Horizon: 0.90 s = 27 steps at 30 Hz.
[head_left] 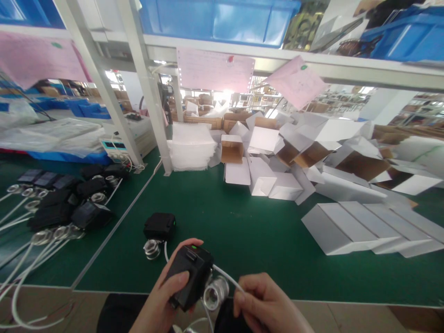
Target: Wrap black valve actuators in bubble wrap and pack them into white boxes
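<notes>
My left hand (169, 286) is wrapped round a black box-shaped device (190, 273) with a small green mark on its top end. A silvery metal threaded fitting (215, 292) sticks out of the device's right side. From near that fitting a white cable (227, 276) runs to my right hand (260, 300), which pinches it between thumb and fingers. Just beyond my left hand, a similar black device (159, 225) lies on the green table, its metal fitting (151, 249) toward me.
Several like devices (55, 203) with white cables lie at the left. White folded boxes (347, 226) stand in a row at the right. Open white cartons (263, 138) and a stack of white sheets (192, 145) are at the back. A metal post (149, 83) carries the overhead shelf.
</notes>
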Each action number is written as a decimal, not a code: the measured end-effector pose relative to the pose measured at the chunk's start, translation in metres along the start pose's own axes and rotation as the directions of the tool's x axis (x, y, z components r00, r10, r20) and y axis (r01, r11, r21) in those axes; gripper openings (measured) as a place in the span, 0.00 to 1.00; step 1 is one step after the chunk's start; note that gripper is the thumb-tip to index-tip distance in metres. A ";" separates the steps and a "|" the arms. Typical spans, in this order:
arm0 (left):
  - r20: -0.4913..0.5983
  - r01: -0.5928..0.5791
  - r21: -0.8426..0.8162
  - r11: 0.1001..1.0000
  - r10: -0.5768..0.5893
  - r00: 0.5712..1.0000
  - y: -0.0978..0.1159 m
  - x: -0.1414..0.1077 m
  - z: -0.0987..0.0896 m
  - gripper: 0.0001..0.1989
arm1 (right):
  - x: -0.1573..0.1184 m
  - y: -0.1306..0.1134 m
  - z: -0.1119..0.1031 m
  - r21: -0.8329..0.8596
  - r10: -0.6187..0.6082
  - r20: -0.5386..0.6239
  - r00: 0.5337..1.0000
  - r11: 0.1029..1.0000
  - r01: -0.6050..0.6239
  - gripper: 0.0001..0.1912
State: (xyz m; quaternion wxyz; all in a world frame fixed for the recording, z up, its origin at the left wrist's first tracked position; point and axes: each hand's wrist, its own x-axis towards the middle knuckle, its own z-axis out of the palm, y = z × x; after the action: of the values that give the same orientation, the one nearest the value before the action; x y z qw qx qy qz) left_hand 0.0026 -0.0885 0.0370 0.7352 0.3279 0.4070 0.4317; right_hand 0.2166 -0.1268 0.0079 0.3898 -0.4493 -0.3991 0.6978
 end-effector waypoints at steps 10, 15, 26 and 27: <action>-0.314 -0.169 0.361 0.917 0.290 0.904 0.008 -0.005 0.029 0.27 | -0.008 -0.024 0.013 -0.530 -0.214 0.111 0.970 0.813 0.240 0.22; -0.202 0.070 0.162 0.984 -0.036 0.979 0.015 -0.015 0.035 0.27 | 0.007 -0.032 -0.003 -0.569 -0.317 -0.124 0.940 0.799 0.194 0.20; -0.286 -0.008 0.367 0.930 0.121 0.951 0.015 -0.008 0.026 0.26 | 0.005 -0.052 0.001 -0.660 -0.335 -0.015 0.942 0.712 0.242 0.16; -0.271 0.052 0.239 0.970 0.015 0.963 0.014 -0.009 0.027 0.28 | 0.010 -0.054 0.001 -0.631 -0.346 -0.070 0.936 0.742 0.227 0.17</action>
State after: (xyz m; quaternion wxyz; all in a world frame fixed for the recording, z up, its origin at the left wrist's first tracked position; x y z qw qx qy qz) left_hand 0.0182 -0.0945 0.0642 0.6310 0.3497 0.5566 0.4121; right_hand 0.2228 -0.0972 0.0539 0.3602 -0.5461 -0.6307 0.4174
